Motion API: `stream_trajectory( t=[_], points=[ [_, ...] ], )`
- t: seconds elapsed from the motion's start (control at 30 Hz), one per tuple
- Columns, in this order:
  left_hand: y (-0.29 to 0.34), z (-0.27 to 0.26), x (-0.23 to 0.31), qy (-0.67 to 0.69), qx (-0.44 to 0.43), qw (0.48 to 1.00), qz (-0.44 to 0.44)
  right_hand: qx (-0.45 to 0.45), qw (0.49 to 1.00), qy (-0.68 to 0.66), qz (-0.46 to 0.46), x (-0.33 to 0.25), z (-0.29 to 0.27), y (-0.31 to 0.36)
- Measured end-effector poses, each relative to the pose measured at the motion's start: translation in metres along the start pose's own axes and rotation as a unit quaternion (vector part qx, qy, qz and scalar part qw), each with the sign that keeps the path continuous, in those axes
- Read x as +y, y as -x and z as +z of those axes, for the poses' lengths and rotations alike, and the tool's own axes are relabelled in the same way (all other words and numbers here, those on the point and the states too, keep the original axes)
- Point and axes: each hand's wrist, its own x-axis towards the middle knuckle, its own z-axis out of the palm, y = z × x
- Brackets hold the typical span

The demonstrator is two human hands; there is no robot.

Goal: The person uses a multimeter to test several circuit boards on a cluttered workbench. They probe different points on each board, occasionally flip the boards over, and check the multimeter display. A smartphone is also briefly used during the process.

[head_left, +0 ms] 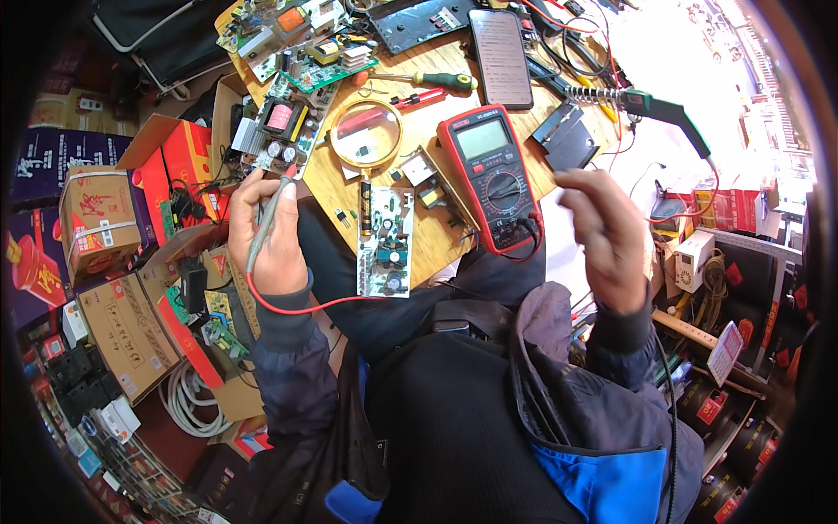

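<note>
My left hand [278,249] is closed around a grey test probe [264,225] with a red lead. Its tip points at the lower edge of a power supply circuit board [307,131], which carries a pink-wrapped transformer and round capacitors. My right hand [607,240] is raised to the right of a red digital multimeter [493,175]. Its fingers are loosely bent, a little blurred, with nothing visible in them. A round magnifying glass [366,133] rests between the board and the multimeter. Below it, a second circuit board [387,253] lies at the table's near edge.
On the wooden table [336,188] are a screwdriver [454,80], a phone [500,59] and a green circuit board [336,74]. A soldering iron [650,106] in a coil holder stands at the right. Cardboard boxes [127,336] crowd the left; the red lead crosses near my lap.
</note>
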Motion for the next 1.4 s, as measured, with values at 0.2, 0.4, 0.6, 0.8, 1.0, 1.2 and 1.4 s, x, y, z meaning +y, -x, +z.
stream_trajectory(
  t=[0.2,0.4,0.6,0.8,1.0,1.2,1.4],
  points=[
    [0.032,-0.019,0.011,0.027,0.023,0.999,0.011,-0.038,0.994,0.057,-0.089,0.056,0.05,-0.015],
    [0.055,-0.034,0.005,0.02,0.037,0.999,-0.023,-0.005,0.998,0.025,-0.056,0.063,0.06,-0.016],
    [0.064,-0.04,0.004,0.019,0.034,0.999,-0.019,0.053,0.996,0.054,-0.038,0.062,0.071,-0.01],
    [0.064,-0.04,0.003,0.042,0.032,0.998,-0.02,0.048,0.996,0.076,0.02,0.056,0.074,-0.011],
    [0.063,-0.043,0.001,0.022,0.031,0.999,-0.015,0.069,0.992,0.109,0.009,0.053,0.078,-0.012],
    [0.065,-0.044,0.004,0.031,0.031,0.999,-0.018,0.083,0.988,0.125,0.048,0.049,0.083,-0.014],
    [0.064,-0.045,0.009,0.037,0.025,0.999,-0.02,0.084,0.986,0.127,0.064,0.049,0.084,-0.017]
  ],
)
